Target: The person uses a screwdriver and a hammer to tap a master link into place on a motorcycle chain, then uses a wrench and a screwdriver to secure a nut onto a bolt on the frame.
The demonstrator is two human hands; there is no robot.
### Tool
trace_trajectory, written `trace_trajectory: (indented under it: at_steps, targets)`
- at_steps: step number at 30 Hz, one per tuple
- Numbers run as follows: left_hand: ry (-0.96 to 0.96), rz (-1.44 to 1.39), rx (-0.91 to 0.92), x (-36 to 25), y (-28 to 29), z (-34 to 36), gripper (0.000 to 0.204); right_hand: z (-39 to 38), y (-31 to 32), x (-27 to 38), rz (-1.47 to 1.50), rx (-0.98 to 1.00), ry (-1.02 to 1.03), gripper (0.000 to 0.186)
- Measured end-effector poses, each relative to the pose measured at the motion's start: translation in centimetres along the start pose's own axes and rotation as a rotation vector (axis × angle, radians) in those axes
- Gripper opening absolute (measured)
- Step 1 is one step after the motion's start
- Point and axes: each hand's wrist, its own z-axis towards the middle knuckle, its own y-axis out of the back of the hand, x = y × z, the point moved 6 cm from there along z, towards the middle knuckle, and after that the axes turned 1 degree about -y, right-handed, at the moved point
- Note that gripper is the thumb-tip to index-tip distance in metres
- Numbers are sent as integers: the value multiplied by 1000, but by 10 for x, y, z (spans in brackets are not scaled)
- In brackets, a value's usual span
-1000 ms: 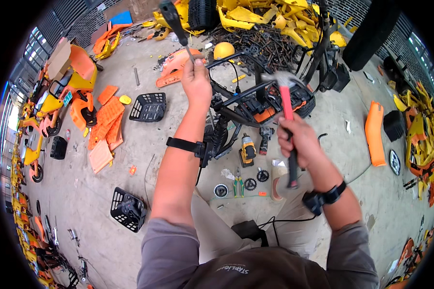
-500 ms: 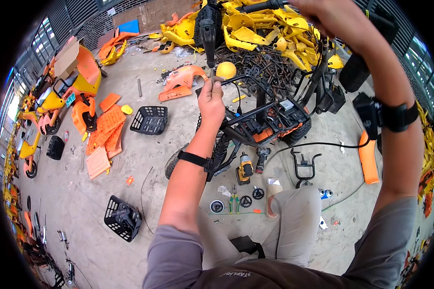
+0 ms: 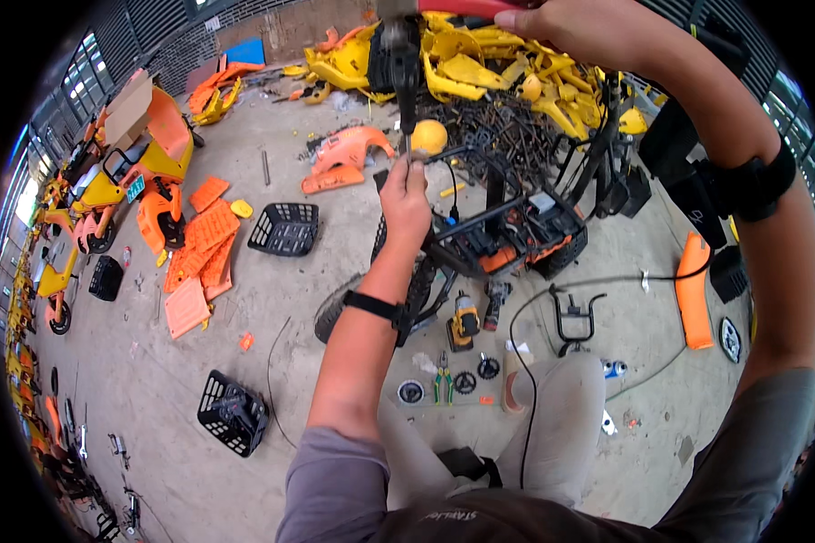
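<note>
your left hand near left end of black vehicle frame: grip pinching metal shaft of screwdriver, dark handle uppermost, tip hidden. your right hand higher in view than frame: grip clasping red handle of hammer, its blurred head over end of screwdriver handle; contact, cannot tell. left of frame: black basket. on your side of frame: yellow drill, then green-handled pliers, both on floor.
</note>
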Motion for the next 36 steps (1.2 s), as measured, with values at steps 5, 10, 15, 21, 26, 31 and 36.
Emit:
trace_trajectory:
  at_steps: [5, 10, 15, 21, 26, 31, 36]
  targets:
    - [39, -47, -25, -4, 3, 3, 19, -3, 20, -7, 230, -266, 82, 38]
    - [40, -30, -62, 4, 23, 3, 17, 8, -4, 2, 119, -105, 107, 41]
    - [-7, -33, -15, -1, 1, 3, 18, 7, 2, -3, 109, -206, 156, 43]
    - [37, -116, -5, -10, 5, 2, 19, 3, 8, -4, 131, -245, 164, 39]
    - [3, -104, -10, -7, 8, 2, 21, -2, 1, -11, 163, -277, 176, 41]
    - [11, -125, 29, -9, 7, 1, 21, -2, -4, -12, 156, -271, 192, 39]
    - [34, -111, 17, -8, 5, -1, 20, -7, -5, -15, 155, -266, 189, 38]
